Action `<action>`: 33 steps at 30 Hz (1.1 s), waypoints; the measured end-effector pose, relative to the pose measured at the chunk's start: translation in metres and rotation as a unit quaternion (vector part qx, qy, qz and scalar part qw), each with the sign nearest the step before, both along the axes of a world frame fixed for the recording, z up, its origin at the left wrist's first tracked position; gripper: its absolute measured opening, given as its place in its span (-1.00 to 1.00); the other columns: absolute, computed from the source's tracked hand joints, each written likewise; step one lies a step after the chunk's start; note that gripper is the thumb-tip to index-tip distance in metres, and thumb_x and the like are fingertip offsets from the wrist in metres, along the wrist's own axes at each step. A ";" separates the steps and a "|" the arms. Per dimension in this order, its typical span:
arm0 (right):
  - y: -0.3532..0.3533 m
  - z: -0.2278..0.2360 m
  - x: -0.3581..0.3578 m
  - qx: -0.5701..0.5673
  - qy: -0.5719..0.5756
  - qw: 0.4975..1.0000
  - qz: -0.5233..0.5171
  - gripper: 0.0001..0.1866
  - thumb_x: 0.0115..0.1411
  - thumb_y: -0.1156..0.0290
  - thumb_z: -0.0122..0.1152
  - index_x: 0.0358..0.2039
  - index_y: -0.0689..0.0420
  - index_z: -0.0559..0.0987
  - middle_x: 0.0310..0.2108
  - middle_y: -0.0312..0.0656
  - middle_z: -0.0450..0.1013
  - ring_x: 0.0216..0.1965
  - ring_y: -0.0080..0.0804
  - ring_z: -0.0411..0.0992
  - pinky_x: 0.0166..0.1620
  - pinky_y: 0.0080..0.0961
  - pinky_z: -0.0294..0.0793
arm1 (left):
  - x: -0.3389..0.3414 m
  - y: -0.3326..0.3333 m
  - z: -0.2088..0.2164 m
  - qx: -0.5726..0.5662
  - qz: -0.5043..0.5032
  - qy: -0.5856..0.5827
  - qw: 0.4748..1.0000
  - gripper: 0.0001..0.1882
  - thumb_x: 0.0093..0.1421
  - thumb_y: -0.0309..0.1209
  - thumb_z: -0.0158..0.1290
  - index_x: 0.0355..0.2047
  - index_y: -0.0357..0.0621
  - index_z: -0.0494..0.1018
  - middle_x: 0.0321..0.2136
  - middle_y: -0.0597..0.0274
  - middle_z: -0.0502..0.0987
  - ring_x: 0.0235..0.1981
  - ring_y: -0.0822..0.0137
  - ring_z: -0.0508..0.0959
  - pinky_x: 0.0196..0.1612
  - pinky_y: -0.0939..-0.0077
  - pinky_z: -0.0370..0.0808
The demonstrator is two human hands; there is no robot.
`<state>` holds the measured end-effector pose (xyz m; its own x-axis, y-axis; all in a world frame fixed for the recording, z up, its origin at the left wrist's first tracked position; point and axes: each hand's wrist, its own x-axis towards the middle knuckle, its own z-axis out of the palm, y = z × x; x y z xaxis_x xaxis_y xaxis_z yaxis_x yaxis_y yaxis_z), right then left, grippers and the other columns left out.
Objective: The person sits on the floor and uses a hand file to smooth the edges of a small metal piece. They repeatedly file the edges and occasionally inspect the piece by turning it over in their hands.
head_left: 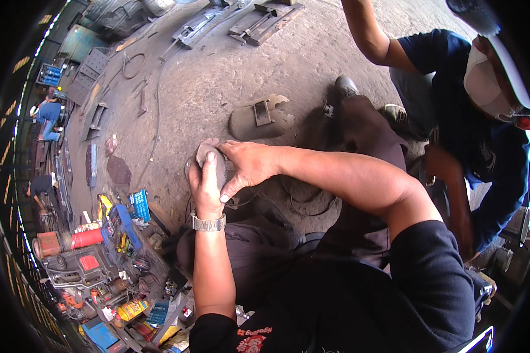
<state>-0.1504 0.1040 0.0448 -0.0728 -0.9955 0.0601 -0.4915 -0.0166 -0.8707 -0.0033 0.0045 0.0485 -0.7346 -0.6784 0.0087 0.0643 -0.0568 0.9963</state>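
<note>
A flat, grey-brown piece with a rounded end [220, 169] is between my two hands, above the floor in front of my knees; its exact kind I cannot make out. My left hand [205, 191], with a metal-banded watch [209, 223] at the wrist, grips it from below, thumb laid along its face. From the right, my right hand [250, 163] closes on its edge, fingers at the far end and thumb near the lower end. Just beyond lies a worn welding shield [244, 122] with a rectangular window frame.
At the lower left are a blue tool tray [122, 226], a red cylinder [87, 237], a yellow bottle [132, 309] and jumbled tools. A co-worker [483, 153] in dark blue crouches close on my right. Steel frames [265, 23] lie at the back; cables [312, 206] cross the floor.
</note>
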 end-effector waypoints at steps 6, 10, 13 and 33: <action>0.001 0.012 0.001 0.017 0.036 0.999 -0.002 0.43 -0.22 -0.32 0.56 0.34 0.56 0.12 0.25 0.39 0.28 0.36 0.19 0.21 0.39 -0.18 0.23 | 0.001 -0.006 -0.003 0.025 0.023 0.016 0.999 -0.43 0.41 -0.16 0.00 0.25 -0.38 0.34 0.20 -0.06 0.44 0.25 0.09 0.42 0.32 0.17 0.33; 0.003 0.012 0.002 0.003 0.018 1.000 -0.001 0.45 -0.22 -0.32 0.56 0.35 0.56 0.08 0.29 0.38 0.21 0.38 0.17 0.18 0.41 -0.20 0.20 | -0.001 -0.003 0.000 0.019 0.017 0.011 1.000 -0.41 0.43 -0.14 -0.03 0.27 -0.37 0.31 0.21 -0.06 0.43 0.27 0.09 0.41 0.34 0.16 0.30; 0.004 0.009 0.003 -0.017 0.024 1.000 -0.009 0.46 -0.22 -0.30 0.58 0.36 0.57 0.06 0.33 0.37 0.15 0.38 0.15 0.17 0.42 -0.22 0.18 | -0.001 -0.004 -0.004 0.020 0.009 0.018 1.000 -0.40 0.43 -0.13 -0.01 0.27 -0.36 0.31 0.21 -0.04 0.43 0.25 0.11 0.41 0.32 0.18 0.31; 0.000 0.011 -0.001 -0.004 0.059 0.998 -0.018 0.22 -0.31 -0.19 0.66 0.16 0.48 0.35 0.03 0.23 0.43 0.13 0.10 0.43 0.21 -0.22 0.44 | -0.009 0.002 0.008 0.024 0.017 -0.012 1.000 -0.31 0.41 -0.10 0.04 0.33 -0.40 0.23 0.29 -0.09 0.35 0.32 0.10 0.33 0.38 0.19 0.24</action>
